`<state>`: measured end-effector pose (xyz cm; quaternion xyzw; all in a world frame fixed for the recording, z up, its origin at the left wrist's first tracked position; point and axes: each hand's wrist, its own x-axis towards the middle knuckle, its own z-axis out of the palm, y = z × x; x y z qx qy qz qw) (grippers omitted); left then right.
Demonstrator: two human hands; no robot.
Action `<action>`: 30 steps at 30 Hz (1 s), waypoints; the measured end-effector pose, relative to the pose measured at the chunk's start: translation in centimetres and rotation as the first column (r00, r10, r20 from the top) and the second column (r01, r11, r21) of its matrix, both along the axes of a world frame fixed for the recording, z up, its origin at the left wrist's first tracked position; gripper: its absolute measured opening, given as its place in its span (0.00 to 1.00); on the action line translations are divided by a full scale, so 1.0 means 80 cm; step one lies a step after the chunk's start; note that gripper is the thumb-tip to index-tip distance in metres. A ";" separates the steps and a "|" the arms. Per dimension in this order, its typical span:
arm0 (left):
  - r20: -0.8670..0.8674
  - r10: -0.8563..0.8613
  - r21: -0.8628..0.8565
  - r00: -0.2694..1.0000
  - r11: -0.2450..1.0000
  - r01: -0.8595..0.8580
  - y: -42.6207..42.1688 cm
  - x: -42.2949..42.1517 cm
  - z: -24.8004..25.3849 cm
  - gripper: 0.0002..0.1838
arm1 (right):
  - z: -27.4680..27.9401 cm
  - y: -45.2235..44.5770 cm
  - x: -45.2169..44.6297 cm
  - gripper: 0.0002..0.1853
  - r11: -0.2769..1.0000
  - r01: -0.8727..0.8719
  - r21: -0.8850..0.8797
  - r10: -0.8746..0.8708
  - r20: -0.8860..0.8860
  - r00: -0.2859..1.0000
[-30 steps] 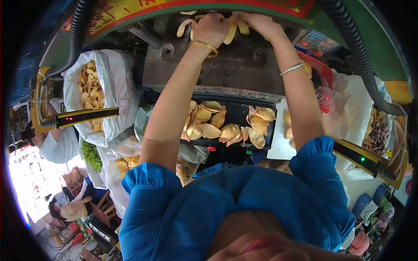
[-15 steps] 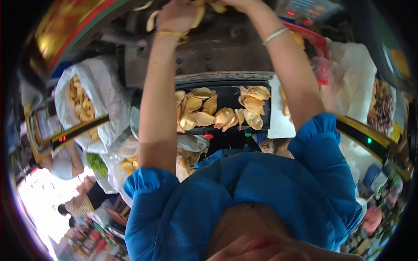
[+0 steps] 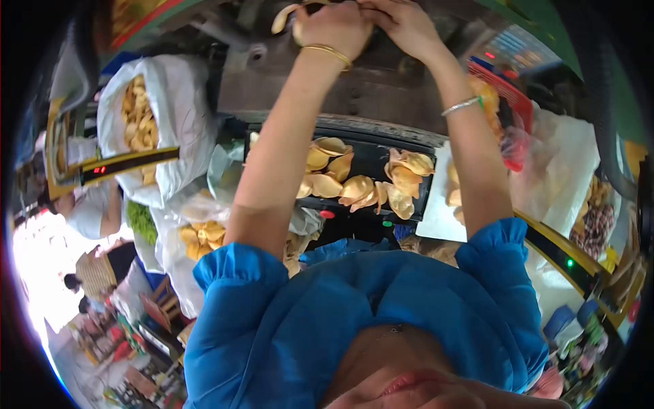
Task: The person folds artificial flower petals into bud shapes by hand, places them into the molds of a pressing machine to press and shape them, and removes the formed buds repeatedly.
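At the top edge, my left hand (image 3: 335, 28), with a gold bracelet, is closed on pale yellow curled dried pieces (image 3: 282, 20); one end sticks out to its left. My right hand (image 3: 403, 28), with a silver-coloured bangle, meets it, its fingers pinched together by the left fingertips. What the right fingers hold is hidden. Both hands are over a dark metal surface (image 3: 300, 85). Nearer my chest, several curved, shell-like yellow pieces (image 3: 357, 191) lie on a black tray (image 3: 371, 155), partly behind my left forearm.
An open white sack (image 3: 184, 102) of similar pieces stands at left, above a plastic bag of yellow pieces (image 3: 202, 237). To the right are a white board (image 3: 432, 204), a red basket (image 3: 521, 112) and white plastic (image 3: 562, 146). Other people (image 3: 95, 215) are at far left.
Both hands have moved right and slightly down in view and come together. The whole view has shifted, showing more of the hands. The pieces on the black tray appear unchanged.
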<state>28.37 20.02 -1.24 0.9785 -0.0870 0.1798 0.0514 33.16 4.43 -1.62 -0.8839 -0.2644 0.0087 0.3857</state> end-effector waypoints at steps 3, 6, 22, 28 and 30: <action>0.283 0.055 -0.235 0.957 0.972 0.013 0.001 -0.022 0.008 0.16 | 0.016 0.013 0.001 0.14 0.995 -0.020 -0.100 0.024 0.037 0.999; -0.013 -0.103 -0.610 0.995 0.789 0.074 0.021 -0.084 0.033 0.17 | 0.035 0.011 -0.011 0.14 0.932 -0.006 -0.363 -0.020 -0.069 0.997; 0.071 -0.390 -0.965 0.918 0.206 0.163 0.009 -0.139 -0.015 0.31 | -0.002 0.015 -0.174 0.07 0.854 0.224 0.470 -0.071 -0.323 0.944; -0.145 -0.318 -0.885 0.937 0.466 0.021 0.010 -0.137 -0.046 0.12 | 0.006 -0.005 -0.183 0.05 0.952 0.135 0.276 0.006 -0.457 0.889; -0.179 -0.368 -0.929 0.912 0.368 -0.033 0.018 -0.140 -0.042 0.09 | 0.006 -0.004 -0.187 0.07 0.980 0.104 0.170 -0.031 -0.387 0.922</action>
